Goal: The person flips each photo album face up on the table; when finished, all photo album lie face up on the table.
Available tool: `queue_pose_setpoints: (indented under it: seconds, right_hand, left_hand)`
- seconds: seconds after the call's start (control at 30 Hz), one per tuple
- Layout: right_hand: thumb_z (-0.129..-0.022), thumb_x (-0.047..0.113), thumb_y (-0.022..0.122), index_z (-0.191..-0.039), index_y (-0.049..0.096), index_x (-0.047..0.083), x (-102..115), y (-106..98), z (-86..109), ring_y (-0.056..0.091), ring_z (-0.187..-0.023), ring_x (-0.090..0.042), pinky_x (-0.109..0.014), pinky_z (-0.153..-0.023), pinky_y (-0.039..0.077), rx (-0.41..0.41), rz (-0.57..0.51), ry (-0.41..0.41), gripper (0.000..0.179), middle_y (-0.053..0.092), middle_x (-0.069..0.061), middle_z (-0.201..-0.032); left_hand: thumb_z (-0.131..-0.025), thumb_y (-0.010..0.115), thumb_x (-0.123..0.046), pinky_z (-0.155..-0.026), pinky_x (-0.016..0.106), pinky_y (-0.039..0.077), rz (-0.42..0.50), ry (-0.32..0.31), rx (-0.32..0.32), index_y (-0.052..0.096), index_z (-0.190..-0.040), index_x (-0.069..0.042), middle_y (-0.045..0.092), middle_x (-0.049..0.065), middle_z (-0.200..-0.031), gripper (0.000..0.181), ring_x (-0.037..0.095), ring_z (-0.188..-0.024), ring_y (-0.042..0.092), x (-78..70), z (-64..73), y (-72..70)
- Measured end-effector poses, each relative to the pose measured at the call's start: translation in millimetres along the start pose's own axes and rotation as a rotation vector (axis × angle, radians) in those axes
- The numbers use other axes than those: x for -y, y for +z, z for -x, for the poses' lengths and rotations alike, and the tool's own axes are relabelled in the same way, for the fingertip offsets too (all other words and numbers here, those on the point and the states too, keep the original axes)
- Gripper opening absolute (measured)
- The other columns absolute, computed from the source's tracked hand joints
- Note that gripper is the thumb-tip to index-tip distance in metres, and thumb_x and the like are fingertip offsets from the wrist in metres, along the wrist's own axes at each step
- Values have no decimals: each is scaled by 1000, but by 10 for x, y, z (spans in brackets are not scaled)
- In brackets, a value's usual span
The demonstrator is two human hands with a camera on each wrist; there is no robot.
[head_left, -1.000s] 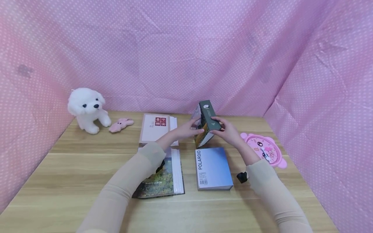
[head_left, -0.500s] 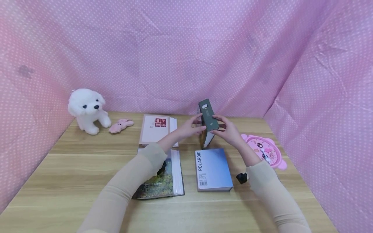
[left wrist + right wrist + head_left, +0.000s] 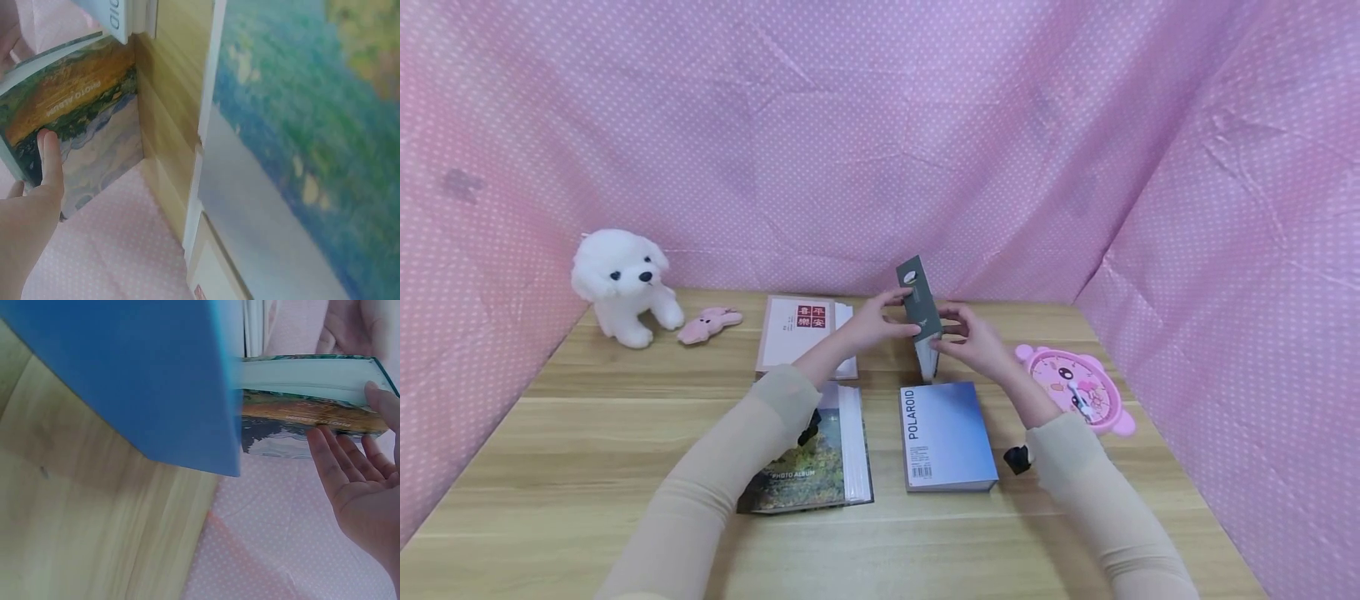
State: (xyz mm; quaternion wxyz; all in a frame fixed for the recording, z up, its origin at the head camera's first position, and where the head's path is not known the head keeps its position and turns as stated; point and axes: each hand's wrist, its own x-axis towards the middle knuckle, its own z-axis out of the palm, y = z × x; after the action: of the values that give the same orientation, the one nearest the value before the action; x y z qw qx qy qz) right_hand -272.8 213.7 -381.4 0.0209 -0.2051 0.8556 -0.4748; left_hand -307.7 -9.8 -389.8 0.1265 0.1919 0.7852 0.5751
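Note:
A photo album [image 3: 919, 298] with a dark green spine and landscape covers stands on edge, spine up, toward the back of the table. My left hand [image 3: 872, 323] grips it from the left, its fingertips near the spine. From the right, my right hand [image 3: 976, 343] holds the near end, thumb at the front and fingers on the right side. In the left wrist view, fingers lie on the painted cover [image 3: 75, 94]. The right wrist view shows the white page edges [image 3: 300, 376] between the covers. A blue POLAROID album [image 3: 951, 437] lies flat just in front.
Left of the held album lie a white album with red characters [image 3: 797, 337] and a green landscape album [image 3: 805, 467], partly under my left sleeve. A pink toy clock [image 3: 1075, 390] lies right. A white plush dog [image 3: 625, 287] and small pink plush [image 3: 709, 325] are back left.
The held album has turned more upright, so its left cover no longer shows in the head view. Over the last half second it has shifted slightly left, with both hands following.

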Motion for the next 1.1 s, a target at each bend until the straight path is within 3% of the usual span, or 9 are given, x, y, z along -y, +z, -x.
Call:
queue_pose_setpoints:
  seconds: [0.3, 0.47, 0.57, 0.73, 0.8, 1.1]
  right_hand:
    - [-82, 4, 72, -135, 41, 2, -158, 95, -50, 55, -113, -42, -49, -91, 51, 108, -34, -57, 62, 49, -22, -133]
    - [-84, 6, 71, -136, 39, 6, -275, 121, -72, 52, -118, -41, -47, -94, 50, 177, -29, -55, 61, 47, -21, -135]
    - [-85, 8, 70, -138, 37, 8, -318, 118, -70, 52, -119, -42, -47, -93, 50, 210, -5, -17, 63, 44, -22, -137]
    - [-85, 14, 70, -141, 35, 13, -397, 110, -51, 53, -116, -46, -46, -85, 54, 275, 33, 91, 66, 38, -25, -142]
    - [-85, 16, 71, -141, 35, 13, -429, 110, -46, 53, -116, -45, -45, -86, 54, 282, 42, 106, 66, 38, -25, -142]
    - [-83, 21, 73, -140, 38, 7, -521, 84, -45, 54, -117, -42, -48, -94, 49, 250, 112, 92, 68, 41, -27, -140]
  left_hand:
    - [-79, 76, -36, -92, 40, 51, -114, 10, -8, 36, -145, -26, 32, 8, -150, 77, 25, -110, 59, -46, 33, -95]
    - [-78, 76, -40, -89, 40, 51, -172, -7, -33, 38, -144, -26, 35, 10, -147, 77, 24, -105, 59, -74, 33, -131]
    - [-78, 75, -42, -95, 43, 47, -183, -15, -37, 37, -145, -24, 33, 12, -149, 79, 26, -108, 57, -69, 26, -145]
    - [-78, 74, -47, -107, 49, 36, -168, -51, -48, 32, -147, -18, 31, 14, -151, 86, 34, -131, 40, -52, 26, -163]
    - [-78, 73, -48, -108, 51, 34, -173, -75, -45, 29, -148, -17, 30, 15, -151, 88, 35, -137, 31, -43, 39, -168]
    - [-78, 74, -47, -109, 49, 33, -197, -106, -18, 22, -150, -11, 30, 19, -150, 95, 36, -137, 31, 69, 57, -137]
